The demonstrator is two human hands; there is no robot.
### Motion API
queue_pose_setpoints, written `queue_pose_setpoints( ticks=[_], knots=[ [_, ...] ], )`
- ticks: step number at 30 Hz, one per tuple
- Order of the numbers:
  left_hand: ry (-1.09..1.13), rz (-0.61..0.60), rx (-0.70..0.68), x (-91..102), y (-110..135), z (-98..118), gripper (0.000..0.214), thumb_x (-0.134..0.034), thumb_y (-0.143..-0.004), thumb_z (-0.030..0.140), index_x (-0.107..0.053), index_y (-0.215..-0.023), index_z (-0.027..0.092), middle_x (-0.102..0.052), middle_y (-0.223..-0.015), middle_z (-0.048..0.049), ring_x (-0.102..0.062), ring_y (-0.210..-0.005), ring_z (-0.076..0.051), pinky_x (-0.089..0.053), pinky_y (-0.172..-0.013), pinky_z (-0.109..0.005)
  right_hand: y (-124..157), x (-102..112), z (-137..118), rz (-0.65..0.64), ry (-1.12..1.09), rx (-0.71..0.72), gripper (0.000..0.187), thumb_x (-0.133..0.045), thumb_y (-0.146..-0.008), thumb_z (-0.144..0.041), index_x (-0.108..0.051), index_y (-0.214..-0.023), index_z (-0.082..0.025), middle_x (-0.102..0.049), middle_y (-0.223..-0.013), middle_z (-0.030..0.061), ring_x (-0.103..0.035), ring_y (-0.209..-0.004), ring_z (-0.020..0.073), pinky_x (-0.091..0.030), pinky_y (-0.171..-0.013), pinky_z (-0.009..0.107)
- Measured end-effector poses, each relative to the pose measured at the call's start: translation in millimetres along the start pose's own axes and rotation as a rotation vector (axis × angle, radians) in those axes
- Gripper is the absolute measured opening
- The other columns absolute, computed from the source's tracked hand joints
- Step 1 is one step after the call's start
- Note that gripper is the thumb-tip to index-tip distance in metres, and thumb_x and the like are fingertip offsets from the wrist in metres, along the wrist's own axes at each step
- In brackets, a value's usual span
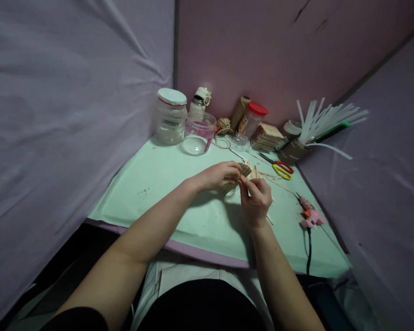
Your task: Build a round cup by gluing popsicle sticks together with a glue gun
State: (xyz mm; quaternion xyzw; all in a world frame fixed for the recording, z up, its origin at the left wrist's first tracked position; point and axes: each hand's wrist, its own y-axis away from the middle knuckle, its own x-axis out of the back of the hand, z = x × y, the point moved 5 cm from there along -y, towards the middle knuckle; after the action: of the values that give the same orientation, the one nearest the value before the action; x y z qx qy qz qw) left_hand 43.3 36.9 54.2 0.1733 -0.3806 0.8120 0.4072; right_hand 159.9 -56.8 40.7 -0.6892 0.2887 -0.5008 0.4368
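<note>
My left hand (222, 175) is closed around a small brown piece (245, 170) with a ridged look, perhaps made of wooden sticks; my fingers cover much of it. Thumb and fingertips of my right hand (257, 200) are pinched together against the near side of that piece. Whatever the pinch holds is too small to make out. Just beyond both hands lies a loose heap of pale wooden sticks (256, 173). Scissors (283, 170) with red and yellow handles lie open to the right of the heap.
A pink glue gun (312, 218) with a black cord lies at the right edge. Along the back stand a lidded jar (171, 122), an open clear tub (198, 135), a twine ball (223, 125), a red-lidded container (253, 122), stacked wooden pieces (267, 137) and white glue sticks (322, 122) in a holder.
</note>
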Motion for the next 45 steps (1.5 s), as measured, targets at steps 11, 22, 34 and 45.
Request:
queue_pose_setpoints(
  ticks=[11, 22, 34, 45],
  knots=[
    [-0.066, 0.01, -0.026, -0.6, -1, 1, 0.006, -0.06, -0.084, 0.017, -0.066, -0.084, 0.016, -0.064, -0.107, -0.0111, -0.06, -0.101, -0.02, -0.048, -0.093, -0.036, 1, -2, 1, -0.026, -0.044, -0.005, 0.017, -0.061, -0.09, -0.021, -0.072, -0.102, -0.024, -0.06, -0.074, 0.0025, -0.054, -0.068, 0.0152, -0.042, -0.065, 0.029],
    [-0.104, -0.012, -0.016, 1.7, -1, 3, 0.005, -0.06, -0.082, 0.013, -0.064, -0.081, 0.016, -0.063, -0.108, -0.0104, -0.059, -0.103, -0.021, -0.046, -0.093, -0.035, 23, -6, 27, -0.085, -0.366, -0.473, 0.074, -0.074, -0.075, -0.04, -0.04, -0.138, -0.022, -0.057, -0.117, 0.0106, -0.061, -0.098, 0.0222, -0.053, -0.08, 0.039],
    [-0.082, -0.017, -0.02, 1.8, -2, 6, 0.008, -0.058, -0.081, 0.012, -0.063, -0.077, 0.016, -0.062, -0.106, -0.0092, -0.058, -0.1, -0.021, -0.046, -0.091, -0.037, 23, -37, 23, -0.365, -0.505, -0.566, 0.055, -0.073, -0.075, -0.038, -0.051, -0.123, -0.023, -0.062, -0.116, 0.0092, -0.059, -0.102, 0.0239, -0.049, -0.094, 0.046],
    [-0.08, -0.025, -0.02, 2.2, -2, 7, 0.007, -0.058, -0.081, 0.012, -0.063, -0.077, 0.016, -0.062, -0.106, -0.0096, -0.059, -0.1, -0.021, -0.046, -0.091, -0.036, 33, -41, 28, -0.471, -0.372, -0.633, 0.057, -0.076, -0.068, -0.042, -0.049, -0.115, -0.022, -0.064, -0.105, 0.0072, -0.06, -0.092, 0.0255, -0.051, -0.078, 0.04]
  ],
)
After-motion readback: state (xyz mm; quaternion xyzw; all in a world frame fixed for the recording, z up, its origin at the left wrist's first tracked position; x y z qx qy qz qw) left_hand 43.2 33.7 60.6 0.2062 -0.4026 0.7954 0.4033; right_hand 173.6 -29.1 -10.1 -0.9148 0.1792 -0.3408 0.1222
